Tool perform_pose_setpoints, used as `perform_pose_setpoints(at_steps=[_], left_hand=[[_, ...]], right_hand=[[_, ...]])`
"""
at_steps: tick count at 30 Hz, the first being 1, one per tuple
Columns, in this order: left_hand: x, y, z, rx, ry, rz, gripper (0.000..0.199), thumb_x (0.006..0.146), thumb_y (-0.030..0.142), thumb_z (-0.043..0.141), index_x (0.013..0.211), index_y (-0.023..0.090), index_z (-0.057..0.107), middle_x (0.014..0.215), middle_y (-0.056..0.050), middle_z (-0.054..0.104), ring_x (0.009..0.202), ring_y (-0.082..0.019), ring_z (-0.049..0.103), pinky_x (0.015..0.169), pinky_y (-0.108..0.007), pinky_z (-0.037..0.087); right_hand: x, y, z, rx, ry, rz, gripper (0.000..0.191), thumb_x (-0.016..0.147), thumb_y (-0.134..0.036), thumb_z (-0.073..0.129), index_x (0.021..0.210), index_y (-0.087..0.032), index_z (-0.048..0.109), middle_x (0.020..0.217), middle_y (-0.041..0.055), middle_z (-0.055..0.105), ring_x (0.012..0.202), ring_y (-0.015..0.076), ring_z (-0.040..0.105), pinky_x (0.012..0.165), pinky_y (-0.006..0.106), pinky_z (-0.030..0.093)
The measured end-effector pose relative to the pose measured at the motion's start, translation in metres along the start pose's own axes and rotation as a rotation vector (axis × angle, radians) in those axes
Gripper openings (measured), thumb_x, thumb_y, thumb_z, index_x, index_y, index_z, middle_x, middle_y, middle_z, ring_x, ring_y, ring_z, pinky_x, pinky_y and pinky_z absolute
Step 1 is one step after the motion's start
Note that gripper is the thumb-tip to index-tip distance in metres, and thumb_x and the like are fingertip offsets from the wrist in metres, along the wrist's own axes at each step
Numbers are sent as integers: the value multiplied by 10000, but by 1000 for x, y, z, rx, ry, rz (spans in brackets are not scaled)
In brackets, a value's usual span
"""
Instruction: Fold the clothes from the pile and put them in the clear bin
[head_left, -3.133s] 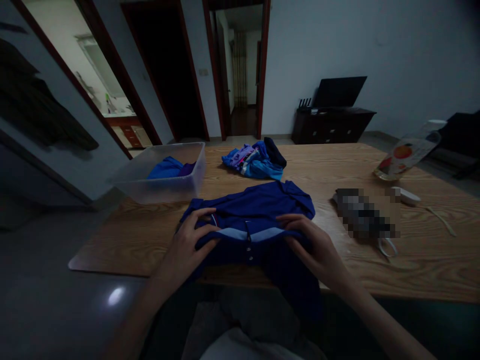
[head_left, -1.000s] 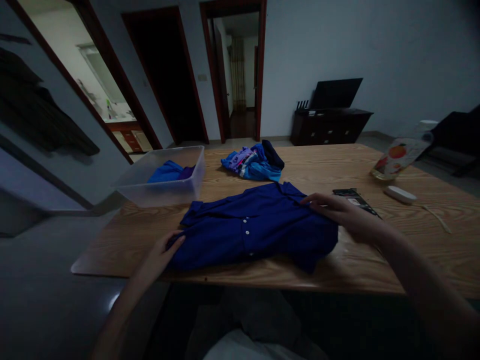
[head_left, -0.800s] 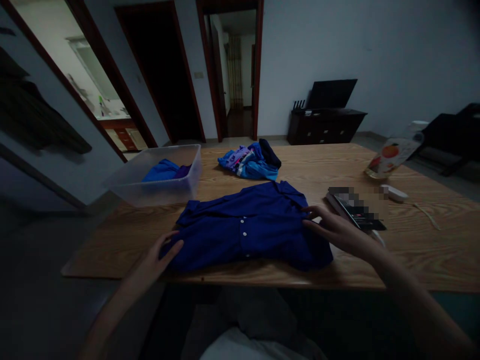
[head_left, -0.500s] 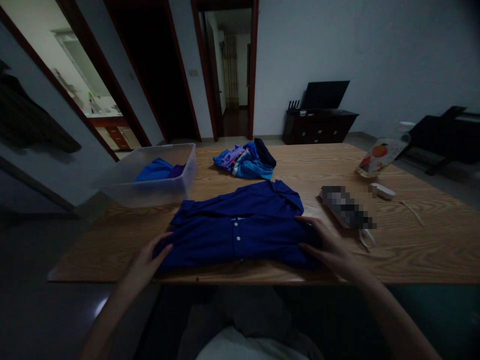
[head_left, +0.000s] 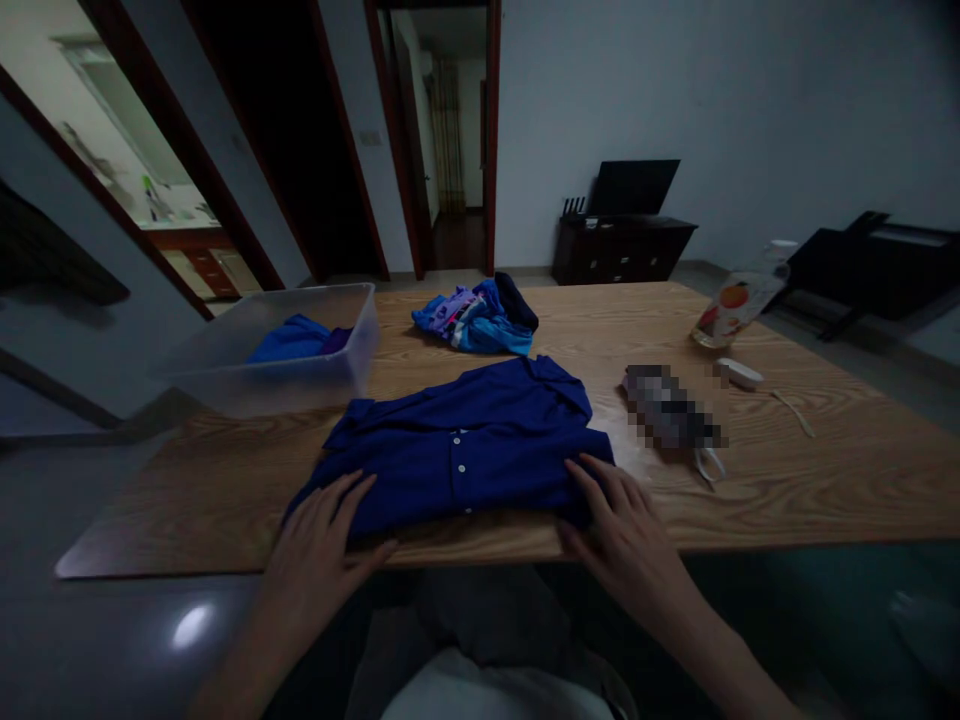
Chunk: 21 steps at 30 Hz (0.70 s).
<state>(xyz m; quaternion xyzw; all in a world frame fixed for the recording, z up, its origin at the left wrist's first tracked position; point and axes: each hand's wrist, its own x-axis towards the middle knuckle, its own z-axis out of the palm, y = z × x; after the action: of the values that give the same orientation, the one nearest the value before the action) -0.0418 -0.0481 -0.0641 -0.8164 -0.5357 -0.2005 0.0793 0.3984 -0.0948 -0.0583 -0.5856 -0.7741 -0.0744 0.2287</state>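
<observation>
A dark blue shirt with a short row of pale buttons lies folded over on the table, near its front edge. My left hand rests on the shirt's left part, its fingers spread and the thumb pointing inward along the near edge. On the right part lie the fingertips of my right hand, also spread, with the thumb by the near edge. Neither hand grips the cloth. Beyond the shirt sits a crumpled heap of blue and purple clothing.
A translucent plastic bin with blue and purple cloth in it stands at the table's left. Rightward on the wooden table are a blurred-out object with a strap, a small white object, a cord and a bottle.
Both hands have shifted from the shirt's sides onto its front part near the table edge, and their fingers have opened. The whole view has turned slightly right.
</observation>
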Motion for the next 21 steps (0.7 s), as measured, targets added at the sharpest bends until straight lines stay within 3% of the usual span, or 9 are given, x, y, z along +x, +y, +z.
perform_pose_setpoints(at_steps=[2,4,6,10,12,15,17,19,21], left_hand=[[-1,-8,10,27,-64,10,721,962,307,658,1648,247,445,1644,-121,549,1429,-375,590,1207,-585,469],[1,-20,17,33,-81,4,781,878,78,552,1631,273,485,1648,-83,557,1420,-331,609,1207,-548,478],[3,-32,20,29,-57,25,817,833,-4,475,1596,279,544,1628,-62,591,1412,-306,627,1215,-525,475],[2,-51,21,-32,-6,104,746,872,29,445,1570,247,591,1579,-63,649,1398,-297,660,1213,-498,491],[0,-55,18,-71,-26,90,701,895,60,435,1550,236,613,1560,-66,666,1385,-294,676,1194,-488,518],[0,-49,12,-93,-60,64,668,910,97,430,1539,224,616,1575,-80,651,1434,-309,642,1217,-537,505],[2,-37,8,-70,-67,70,625,952,181,495,1570,229,574,1615,-92,613,1483,-328,596,1275,-590,434],[6,-24,6,-38,-76,76,654,976,330,616,1617,244,514,1654,-102,571,1511,-347,562,1318,-619,362],[13,-16,7,-11,-93,78,721,955,336,665,1647,252,481,1675,-104,547,1514,-347,557,1311,-602,377]], right_hand=[[2,7,11,-32,23,37,591,986,-207,606,1568,-214,508,1542,171,591,1392,384,575,1161,604,507],[11,24,14,-32,29,51,537,910,-77,569,1430,-206,598,1427,158,652,1288,365,627,1083,562,564],[23,44,9,-22,21,-2,536,836,14,531,1309,-209,646,1322,140,692,1215,341,654,1028,514,601],[36,76,-11,-84,-40,-193,487,886,47,480,1261,-184,689,1250,154,721,1175,332,675,1035,501,613],[34,80,-19,-161,-46,-199,561,923,30,469,1413,-169,654,1366,188,702,1266,369,662,1062,552,598],[26,64,-27,-192,-3,-158,843,894,37,482,1694,-216,402,1672,192,513,1522,409,503,1191,650,491],[23,46,-28,-118,-20,-196,900,905,5,514,1743,-242,297,1764,154,402,1613,377,395,1274,644,413],[25,31,-23,-52,-62,-258,828,944,-63,550,1725,-224,325,1767,147,402,1616,359,393,1294,623,401],[33,27,-13,-49,-88,-312,712,977,-93,555,1669,-188,415,1696,169,503,1525,358,509,1235,603,476]])
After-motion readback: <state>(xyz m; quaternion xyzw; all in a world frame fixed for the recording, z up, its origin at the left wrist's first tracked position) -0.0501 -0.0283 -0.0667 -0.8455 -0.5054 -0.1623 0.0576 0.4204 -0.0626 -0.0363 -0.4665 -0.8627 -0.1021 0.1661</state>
